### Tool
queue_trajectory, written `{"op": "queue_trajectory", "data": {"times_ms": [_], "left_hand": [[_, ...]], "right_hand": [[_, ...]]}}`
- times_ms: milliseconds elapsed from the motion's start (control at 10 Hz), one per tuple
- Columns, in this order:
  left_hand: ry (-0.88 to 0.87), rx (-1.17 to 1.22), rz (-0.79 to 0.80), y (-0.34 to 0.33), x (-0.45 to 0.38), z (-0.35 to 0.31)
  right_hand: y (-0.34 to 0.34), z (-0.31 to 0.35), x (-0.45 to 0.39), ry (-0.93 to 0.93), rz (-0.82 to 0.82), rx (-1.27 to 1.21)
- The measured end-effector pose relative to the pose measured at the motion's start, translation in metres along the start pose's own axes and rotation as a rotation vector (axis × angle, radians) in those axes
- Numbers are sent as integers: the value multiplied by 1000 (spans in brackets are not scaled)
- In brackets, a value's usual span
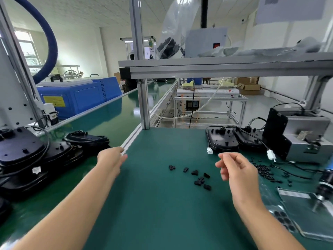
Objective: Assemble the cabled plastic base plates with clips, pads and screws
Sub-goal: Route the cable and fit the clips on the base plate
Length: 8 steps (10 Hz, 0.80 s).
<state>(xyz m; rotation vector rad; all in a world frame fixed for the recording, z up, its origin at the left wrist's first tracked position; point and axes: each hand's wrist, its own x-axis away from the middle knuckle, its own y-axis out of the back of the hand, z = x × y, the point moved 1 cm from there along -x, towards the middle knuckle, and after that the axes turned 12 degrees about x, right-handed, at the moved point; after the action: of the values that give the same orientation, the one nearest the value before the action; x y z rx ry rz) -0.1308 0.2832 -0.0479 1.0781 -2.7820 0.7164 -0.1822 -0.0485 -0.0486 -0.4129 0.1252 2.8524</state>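
Two black base plates (222, 140) with cables and white connectors (210, 150) lie at the far right of the green mat. A stack of more black plates (27, 154) sits on the conveyor at the left. Several small black clips (198, 177) are scattered mid-mat, and a pile of black screws (264, 171) lies to their right. My left hand (112, 159) hovers over the mat's left edge, fingers relaxed, holding nothing. My right hand (234, 168) hangs above the mat near the clips, fingers loosely curled and empty. A sheet of round black pads (283, 220) lies at the right.
A grey machine (304, 139) with a black panel stands at the right rear. An electric screwdriver (324, 188) lies at the right edge. An aluminium post (144, 103) rises at the mat's back left. An overhead shelf (225, 66) spans above. The green conveyor belt (108, 121) runs on the left.
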Motion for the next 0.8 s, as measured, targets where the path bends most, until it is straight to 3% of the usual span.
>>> {"op": "queue_trajectory", "data": {"times_ms": [200,300,400,600,700,800], "left_hand": [[244,203,358,-47,101,65],[415,346,584,-60,135,78],[493,385,688,-66,154,94],[498,346,631,-63,155,112],[493,328,625,-58,155,112],[489,256,646,-55,156,112]], "right_hand": [[43,4,3,-15,38,16],[67,-3,4,-85,154,-104],[86,-14,5,-127,184,-127],[95,-30,8,-146,83,-190],[94,-30,9,-145,164,-193],[93,-23,8,-143,428,-74]]}}
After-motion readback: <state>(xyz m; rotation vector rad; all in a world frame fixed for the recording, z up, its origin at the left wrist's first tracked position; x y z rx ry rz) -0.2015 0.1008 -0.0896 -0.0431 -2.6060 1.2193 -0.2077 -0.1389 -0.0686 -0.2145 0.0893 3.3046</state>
